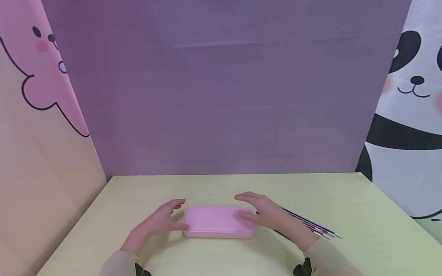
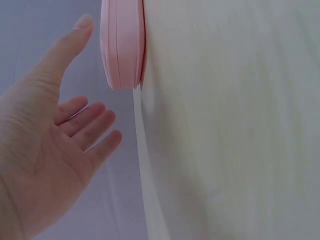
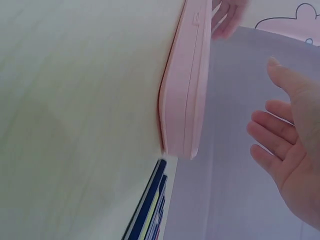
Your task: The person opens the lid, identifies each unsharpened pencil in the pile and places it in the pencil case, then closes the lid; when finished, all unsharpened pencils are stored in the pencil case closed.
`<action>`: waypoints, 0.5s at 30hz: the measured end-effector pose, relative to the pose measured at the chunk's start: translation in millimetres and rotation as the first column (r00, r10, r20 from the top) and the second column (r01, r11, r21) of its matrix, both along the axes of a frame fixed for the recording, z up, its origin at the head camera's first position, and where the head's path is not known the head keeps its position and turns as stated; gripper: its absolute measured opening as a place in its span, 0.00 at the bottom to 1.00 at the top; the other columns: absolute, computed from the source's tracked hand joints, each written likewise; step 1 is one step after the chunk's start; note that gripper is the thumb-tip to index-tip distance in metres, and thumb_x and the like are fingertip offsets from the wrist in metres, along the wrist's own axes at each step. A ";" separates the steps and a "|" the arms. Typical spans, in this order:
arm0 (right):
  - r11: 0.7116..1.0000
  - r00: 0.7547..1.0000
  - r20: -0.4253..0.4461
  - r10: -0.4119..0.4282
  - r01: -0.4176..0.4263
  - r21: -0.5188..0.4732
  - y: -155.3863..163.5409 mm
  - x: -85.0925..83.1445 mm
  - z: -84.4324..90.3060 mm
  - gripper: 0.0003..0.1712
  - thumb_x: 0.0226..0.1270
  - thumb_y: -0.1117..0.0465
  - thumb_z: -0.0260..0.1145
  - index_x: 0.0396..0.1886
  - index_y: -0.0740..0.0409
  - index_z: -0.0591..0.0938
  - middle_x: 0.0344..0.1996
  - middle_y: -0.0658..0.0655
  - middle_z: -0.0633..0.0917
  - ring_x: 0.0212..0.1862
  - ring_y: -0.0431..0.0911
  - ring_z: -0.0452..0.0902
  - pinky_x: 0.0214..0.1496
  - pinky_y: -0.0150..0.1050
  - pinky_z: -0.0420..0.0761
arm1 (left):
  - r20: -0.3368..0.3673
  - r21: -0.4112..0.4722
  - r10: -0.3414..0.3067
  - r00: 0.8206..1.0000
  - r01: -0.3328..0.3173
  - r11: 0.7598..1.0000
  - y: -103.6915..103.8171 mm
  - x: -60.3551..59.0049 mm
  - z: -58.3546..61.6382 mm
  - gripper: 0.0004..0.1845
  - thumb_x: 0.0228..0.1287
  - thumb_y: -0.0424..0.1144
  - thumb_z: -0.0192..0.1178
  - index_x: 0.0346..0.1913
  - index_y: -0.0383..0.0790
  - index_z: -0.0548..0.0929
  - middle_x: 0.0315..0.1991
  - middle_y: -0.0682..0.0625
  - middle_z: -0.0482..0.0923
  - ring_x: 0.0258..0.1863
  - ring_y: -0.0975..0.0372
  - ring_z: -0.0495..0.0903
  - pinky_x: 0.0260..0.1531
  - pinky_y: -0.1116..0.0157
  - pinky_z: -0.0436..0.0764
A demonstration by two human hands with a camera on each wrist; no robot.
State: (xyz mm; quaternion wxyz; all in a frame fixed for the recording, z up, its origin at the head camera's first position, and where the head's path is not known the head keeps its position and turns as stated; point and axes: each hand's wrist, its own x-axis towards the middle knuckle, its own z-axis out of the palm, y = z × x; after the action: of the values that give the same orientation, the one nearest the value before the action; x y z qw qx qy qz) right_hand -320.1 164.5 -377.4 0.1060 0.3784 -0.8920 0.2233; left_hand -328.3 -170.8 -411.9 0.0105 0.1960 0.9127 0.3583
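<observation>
A closed pink rectangular case (image 1: 215, 220) lies flat on the pale yellow table (image 1: 222, 266), near the middle. My left hand (image 1: 161, 221) is open at the case's left end, fingers spread. In the left wrist view a gap shows between this hand (image 2: 50, 150) and the case (image 2: 122, 45). My right hand (image 1: 262, 214) is open at the case's right end, fingers reaching over that end. In the right wrist view the right hand (image 3: 290, 135) stands a little apart from the case (image 3: 185, 100). Neither hand holds anything.
A bundle of several pens (image 1: 313, 227) lies on the table just right of my right wrist, and their ends (image 3: 150, 210) show beside the case. A purple back wall (image 1: 221, 91) and cartoon-printed side panels enclose the table.
</observation>
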 end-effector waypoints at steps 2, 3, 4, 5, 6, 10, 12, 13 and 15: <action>1.000 1.000 0.026 -0.004 0.004 0.009 -4.8 0.4 -0.3 0.28 0.64 0.54 0.64 0.62 0.60 0.73 0.58 0.56 0.77 0.61 0.52 0.73 0.59 0.48 0.76 | 0.001 0.009 -0.001 1.000 0.001 1.000 1.2 -0.8 -0.8 0.47 0.45 0.49 0.74 0.67 0.36 0.64 0.66 0.42 0.67 0.63 0.46 0.67 0.62 0.49 0.69; 1.000 0.999 0.036 -0.002 0.002 0.007 -6.9 0.8 -0.2 0.28 0.64 0.54 0.65 0.61 0.60 0.74 0.58 0.56 0.77 0.61 0.51 0.73 0.60 0.48 0.76 | 0.003 0.010 -0.004 1.000 0.004 1.000 1.6 -1.5 -1.4 0.47 0.45 0.49 0.74 0.68 0.36 0.64 0.66 0.42 0.67 0.63 0.46 0.68 0.62 0.50 0.69; 1.000 0.999 0.044 0.000 0.000 0.008 -9.1 1.4 0.3 0.28 0.64 0.55 0.64 0.61 0.60 0.74 0.58 0.56 0.77 0.61 0.51 0.73 0.62 0.48 0.74 | 0.005 0.013 -0.008 1.000 0.008 1.000 2.2 -2.5 -2.0 0.47 0.45 0.49 0.74 0.68 0.36 0.64 0.66 0.42 0.66 0.63 0.46 0.68 0.62 0.50 0.70; 1.000 0.999 0.048 0.006 -0.006 0.011 -10.9 1.5 -0.1 0.27 0.64 0.55 0.64 0.61 0.60 0.74 0.58 0.56 0.78 0.61 0.51 0.73 0.62 0.48 0.74 | 0.011 0.018 -0.014 1.000 0.014 1.000 2.7 -3.2 -2.5 0.48 0.45 0.49 0.74 0.68 0.36 0.64 0.66 0.42 0.66 0.63 0.46 0.68 0.62 0.50 0.69; 1.000 0.999 0.049 0.014 -0.014 0.015 -12.8 1.6 -0.8 0.26 0.64 0.56 0.64 0.61 0.60 0.74 0.58 0.56 0.78 0.60 0.51 0.73 0.62 0.48 0.74 | 0.021 0.024 -0.019 1.000 0.018 1.000 3.5 -4.1 -2.9 0.48 0.45 0.49 0.74 0.68 0.35 0.63 0.66 0.42 0.66 0.64 0.46 0.67 0.63 0.50 0.69; 0.996 0.996 0.018 0.083 -0.083 0.031 -20.7 1.3 -5.5 0.24 0.64 0.57 0.64 0.58 0.62 0.76 0.54 0.57 0.81 0.57 0.51 0.76 0.60 0.48 0.76 | 0.060 0.021 -0.061 0.996 0.059 0.998 6.9 -5.9 -3.7 0.47 0.45 0.45 0.74 0.67 0.33 0.63 0.66 0.41 0.66 0.65 0.46 0.66 0.64 0.50 0.67; 0.993 0.994 0.001 0.109 -0.109 0.044 -23.5 0.1 -9.7 0.23 0.64 0.57 0.65 0.56 0.63 0.78 0.52 0.57 0.82 0.55 0.50 0.78 0.59 0.46 0.77 | 0.073 0.006 -0.083 0.994 0.082 0.997 8.5 -5.6 -3.6 0.47 0.45 0.43 0.75 0.67 0.31 0.63 0.65 0.39 0.66 0.64 0.46 0.67 0.64 0.49 0.66; 0.992 0.993 0.003 0.114 -0.114 0.045 -24.7 -0.2 -11.4 0.23 0.63 0.56 0.65 0.55 0.63 0.78 0.51 0.56 0.83 0.54 0.50 0.78 0.58 0.46 0.77 | 0.080 -0.001 -0.092 0.993 0.093 0.996 9.1 -5.3 -3.9 0.47 0.45 0.43 0.75 0.67 0.30 0.63 0.65 0.38 0.66 0.64 0.46 0.67 0.64 0.49 0.66; 0.992 0.993 0.017 0.115 -0.116 0.046 -26.2 -0.7 -14.5 0.23 0.63 0.55 0.65 0.54 0.63 0.79 0.50 0.56 0.83 0.54 0.49 0.79 0.58 0.46 0.78 | 0.093 -0.013 -0.100 0.991 0.102 0.995 10.2 -3.7 -4.0 0.48 0.43 0.42 0.75 0.67 0.29 0.62 0.65 0.37 0.66 0.64 0.45 0.67 0.65 0.49 0.66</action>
State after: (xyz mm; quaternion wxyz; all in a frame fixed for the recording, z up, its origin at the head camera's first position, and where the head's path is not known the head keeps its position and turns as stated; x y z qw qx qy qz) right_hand -320.8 138.3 -391.9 0.0776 0.4300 -0.8744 0.2110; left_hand -332.0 -160.6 -415.9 0.0725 0.2250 0.9034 0.3577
